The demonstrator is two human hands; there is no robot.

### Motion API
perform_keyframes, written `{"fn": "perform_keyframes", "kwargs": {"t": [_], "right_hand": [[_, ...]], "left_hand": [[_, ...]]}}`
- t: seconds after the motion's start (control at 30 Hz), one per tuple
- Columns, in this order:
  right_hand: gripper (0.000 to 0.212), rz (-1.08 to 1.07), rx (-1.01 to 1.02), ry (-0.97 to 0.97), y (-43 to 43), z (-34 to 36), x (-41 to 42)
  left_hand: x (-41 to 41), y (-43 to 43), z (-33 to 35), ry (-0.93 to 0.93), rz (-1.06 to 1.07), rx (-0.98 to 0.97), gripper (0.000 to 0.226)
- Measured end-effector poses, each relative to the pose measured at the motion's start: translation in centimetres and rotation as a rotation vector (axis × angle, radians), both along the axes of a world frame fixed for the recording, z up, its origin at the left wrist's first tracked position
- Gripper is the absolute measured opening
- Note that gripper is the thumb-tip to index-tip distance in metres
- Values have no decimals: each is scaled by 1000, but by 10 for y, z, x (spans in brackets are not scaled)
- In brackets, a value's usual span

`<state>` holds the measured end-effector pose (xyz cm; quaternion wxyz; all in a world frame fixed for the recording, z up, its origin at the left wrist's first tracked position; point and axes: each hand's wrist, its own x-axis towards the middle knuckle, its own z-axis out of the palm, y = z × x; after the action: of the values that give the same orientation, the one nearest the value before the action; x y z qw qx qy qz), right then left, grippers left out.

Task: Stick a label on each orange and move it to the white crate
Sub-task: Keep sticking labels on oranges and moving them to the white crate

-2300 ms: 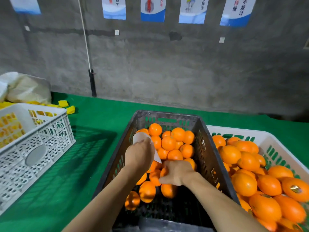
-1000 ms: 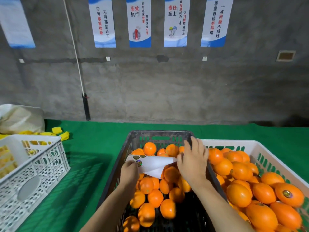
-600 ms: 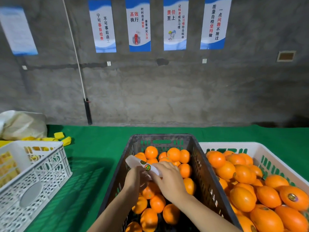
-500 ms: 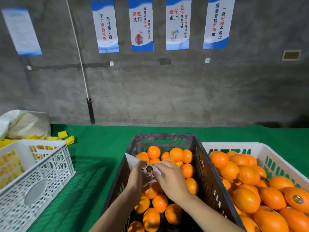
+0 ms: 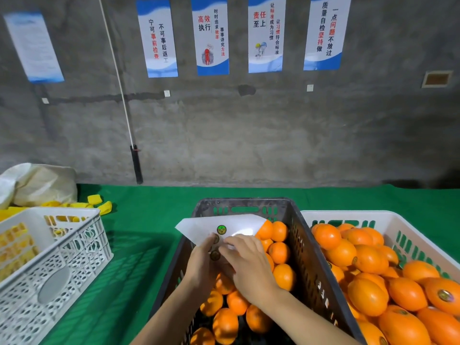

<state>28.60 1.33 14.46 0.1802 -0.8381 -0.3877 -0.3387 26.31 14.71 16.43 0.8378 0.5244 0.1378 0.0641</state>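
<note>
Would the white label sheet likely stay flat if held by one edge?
Probably not: the label sheet looks thin and visibly bends between the left hand and right hand. Its glossy sheen suggests a slick backing.

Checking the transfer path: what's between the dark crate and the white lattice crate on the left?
Only bare green cloth between the dark crate and the white lattice crate; nothing lies on that stretch, as the head view shows.

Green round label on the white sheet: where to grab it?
Right rim of the green round label, approached from the right by the right hand: it lies flat on the backing sheet, so only an edge lifts, and the left hand thumb crowds its lower side.
</note>
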Motion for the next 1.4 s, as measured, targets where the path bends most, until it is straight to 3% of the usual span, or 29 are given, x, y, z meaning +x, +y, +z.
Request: {"fn": "perform_keyframes", "kwargs": {"t": [0.2, 0.4, 0.7, 0.87, 1.23, 1.33, 1.4], "right_hand": [[43, -10, 102, 109, 2, -1, 0], [52, -9, 124, 260, 3, -1, -4], [22, -44, 132, 331, 3, 2, -2], [34, -43, 121, 366, 2, 0, 2], [17, -26, 116, 358, 2, -2, -1], [12, 16, 151, 394, 1, -1, 3], [6, 77, 283, 502, 2, 1, 4]], "left_hand": [[-1, -5, 5, -25, -25, -132, 35], [6, -3, -6, -7, -16, 121, 45], [6, -6, -17, 18, 14, 419, 61], [6, -5, -18, 25, 21, 455, 65], [2, -7, -14, 11, 6, 566, 70], [0, -5, -13, -7, 77, 576, 60], [-1, -3, -12, -8, 174, 607, 52]]}}
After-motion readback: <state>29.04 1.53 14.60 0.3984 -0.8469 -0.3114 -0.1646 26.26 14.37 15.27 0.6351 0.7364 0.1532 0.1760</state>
